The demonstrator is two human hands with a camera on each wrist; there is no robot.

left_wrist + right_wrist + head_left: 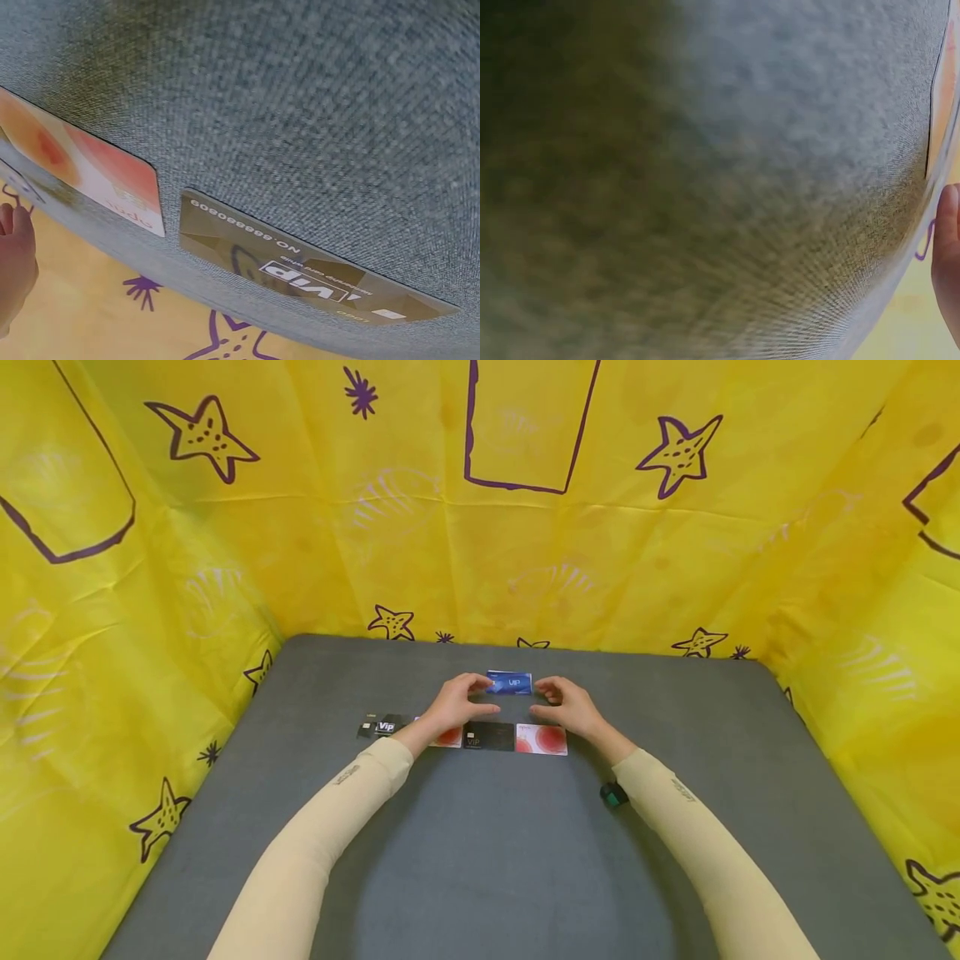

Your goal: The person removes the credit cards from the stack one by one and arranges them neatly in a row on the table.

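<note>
Left hand [454, 700] and right hand [572, 704] are facing each other at the two ends of a blue VIP card [513, 683], over toward the far side of the tabletop. Thumb and fingers are well parted on both. The left fingertips overlap the card's left end from up here, the right ones look just beside the other end, but I honestly can't tell if either is touching.

Biggest thing around is the yellow cloth [442, 547] with purple starfish, cut off at the top and sides. Next, the gray tabletop [480, 868], near edge out of frame. Then the cream sleeves [300, 852], lettering too tiny to read.

Nearer than the blue one is a row of cards: dark Vip card [386, 727] leftmost, red-and-white card [451, 739] partly hidden by the left wrist, black VIP card [491, 737], then a second red-and-white card [542, 739]. Smallest is a black-and-green gadget [613, 795], half tucked behind the right cuff. Right wrist cam's mostly blurry fabric, fwiw.
</note>
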